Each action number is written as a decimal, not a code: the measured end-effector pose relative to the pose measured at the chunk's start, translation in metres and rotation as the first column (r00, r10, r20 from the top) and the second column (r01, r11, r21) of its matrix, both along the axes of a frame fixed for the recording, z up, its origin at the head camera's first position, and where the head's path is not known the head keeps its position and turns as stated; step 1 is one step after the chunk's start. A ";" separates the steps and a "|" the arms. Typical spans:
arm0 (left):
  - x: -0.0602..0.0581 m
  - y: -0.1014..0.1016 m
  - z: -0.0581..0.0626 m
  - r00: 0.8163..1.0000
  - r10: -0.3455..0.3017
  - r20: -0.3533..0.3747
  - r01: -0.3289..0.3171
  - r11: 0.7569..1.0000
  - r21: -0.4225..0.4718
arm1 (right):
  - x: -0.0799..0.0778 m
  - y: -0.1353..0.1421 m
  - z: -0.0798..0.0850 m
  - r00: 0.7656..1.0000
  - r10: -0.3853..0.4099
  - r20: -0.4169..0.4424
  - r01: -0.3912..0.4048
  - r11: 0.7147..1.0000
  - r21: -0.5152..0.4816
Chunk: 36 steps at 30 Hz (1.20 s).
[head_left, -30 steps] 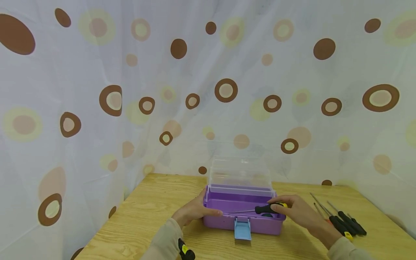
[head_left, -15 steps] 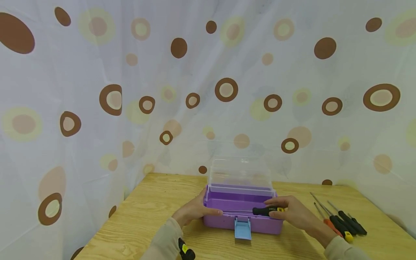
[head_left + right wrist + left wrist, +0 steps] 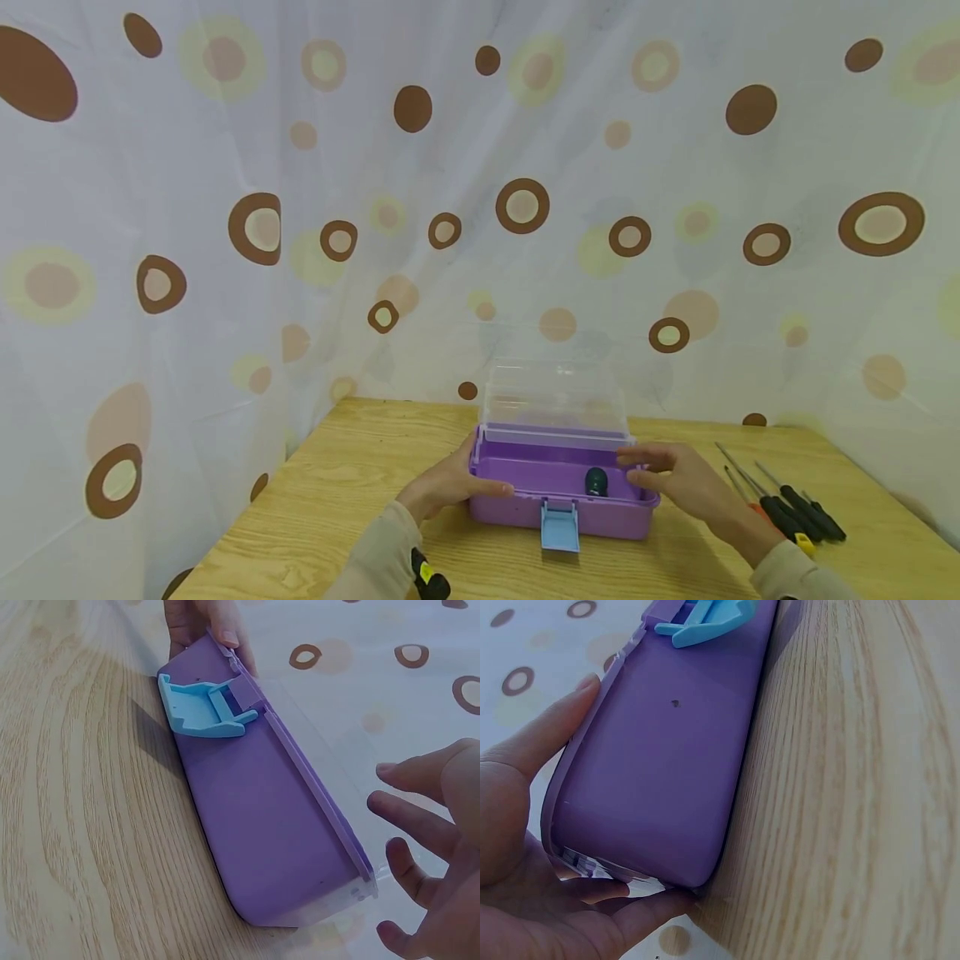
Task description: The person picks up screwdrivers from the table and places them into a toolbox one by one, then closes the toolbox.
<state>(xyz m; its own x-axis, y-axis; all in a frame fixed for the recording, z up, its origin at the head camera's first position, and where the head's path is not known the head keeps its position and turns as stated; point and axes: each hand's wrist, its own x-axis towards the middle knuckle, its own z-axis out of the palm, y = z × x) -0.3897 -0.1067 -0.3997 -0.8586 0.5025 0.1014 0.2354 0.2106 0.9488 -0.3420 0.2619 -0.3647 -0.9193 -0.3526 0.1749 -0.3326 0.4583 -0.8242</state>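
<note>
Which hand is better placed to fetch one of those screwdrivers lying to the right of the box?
Probably the right hand: it holds nothing and is nearer the screwdrivers. The left hand grips the left end of the purple box.

A purple toolbox [image 3: 510, 513] is sitting upright on the wooden table [image 3: 495, 577], its clear lid [image 3: 555, 393] standing open along the far side, its light-blue latch [image 3: 560, 531] hanging nearside. Inside, right of centre, a dark rounded handle [image 3: 596, 481] is showing.
</note>
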 end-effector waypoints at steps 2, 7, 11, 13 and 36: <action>0.000 0.000 0.000 1.000 0.001 0.002 -0.001 1.000 -0.001 | 0.000 0.001 0.000 1.000 -0.008 0.007 0.008 1.000 -0.022; 0.001 0.000 0.001 1.000 0.000 0.000 0.000 1.000 -0.005 | 0.001 0.005 0.002 0.999 0.000 0.040 0.004 0.996 -0.093; 0.001 0.001 0.001 1.000 -0.002 -0.001 0.002 1.000 0.000 | 0.002 0.008 0.003 0.999 -0.001 0.045 0.006 0.994 -0.112; 0.001 0.001 0.001 1.000 -0.002 -0.001 0.002 1.000 0.002 | 0.003 0.009 0.004 0.999 0.004 0.037 0.000 0.994 -0.110; 0.002 -0.001 0.000 1.000 -0.014 -0.012 0.014 1.000 -0.005 | 0.015 0.042 0.015 0.999 -0.025 0.025 0.027 0.995 -0.092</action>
<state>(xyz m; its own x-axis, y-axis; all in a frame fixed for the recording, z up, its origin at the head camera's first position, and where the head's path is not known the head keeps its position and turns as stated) -0.3882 -0.1073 -0.3993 -0.8503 0.5149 0.1088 0.2495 0.2122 0.9448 -0.3267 0.3037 -0.3494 -0.9321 -0.3120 0.1840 -0.3018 0.3879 -0.8709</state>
